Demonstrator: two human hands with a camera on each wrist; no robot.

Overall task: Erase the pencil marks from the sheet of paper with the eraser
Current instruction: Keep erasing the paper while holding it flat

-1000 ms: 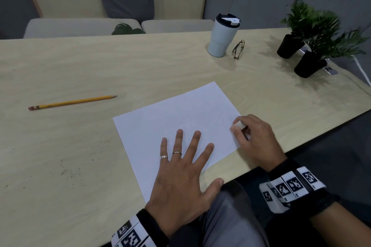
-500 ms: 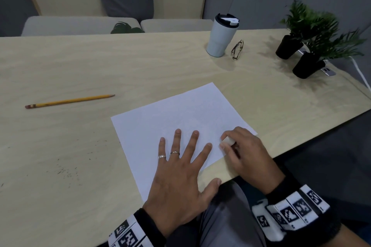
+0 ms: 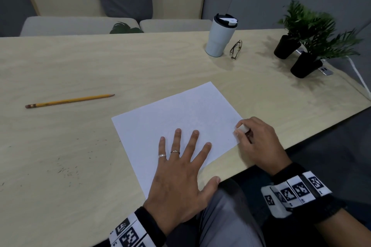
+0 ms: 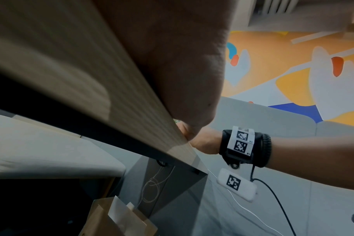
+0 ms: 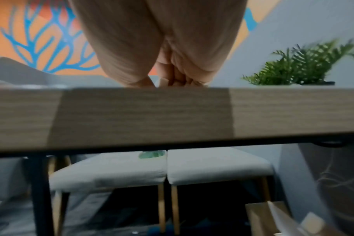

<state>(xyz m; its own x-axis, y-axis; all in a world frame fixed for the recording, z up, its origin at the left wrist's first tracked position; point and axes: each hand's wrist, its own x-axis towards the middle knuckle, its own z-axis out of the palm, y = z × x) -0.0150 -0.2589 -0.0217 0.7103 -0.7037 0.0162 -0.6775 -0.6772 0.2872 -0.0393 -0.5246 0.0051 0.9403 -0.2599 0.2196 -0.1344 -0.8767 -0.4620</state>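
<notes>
1. Left of frame, head view: one yellow pencil [image 3: 69,100] lies on the tabletop [image 3: 60,62], well apart from the work. Some dark crumbs lie on the wood lower left.
2. Centre: one sheet of paper [image 3: 170,114] lies flat near the tabletop's front edge. My left hand [image 3: 180,170] rests on its lower part, fingers spread and straight, pinning it and holding nothing.
3. Right of centre: my right hand [image 3: 259,142] pinches the one white eraser [image 3: 242,128] between thumb and fingers, at the sheet's right edge.
4. Step in hand, as I judge it: rubbing along the right margin. Any marks are too faint to make out.
5. Next move calls for short strokes with the sheet held down, to avoid creasing it.
6. Upper right: one tumbler [image 3: 219,36], one pair of glasses [image 3: 236,49], two potted plants [image 3: 313,34].
</notes>
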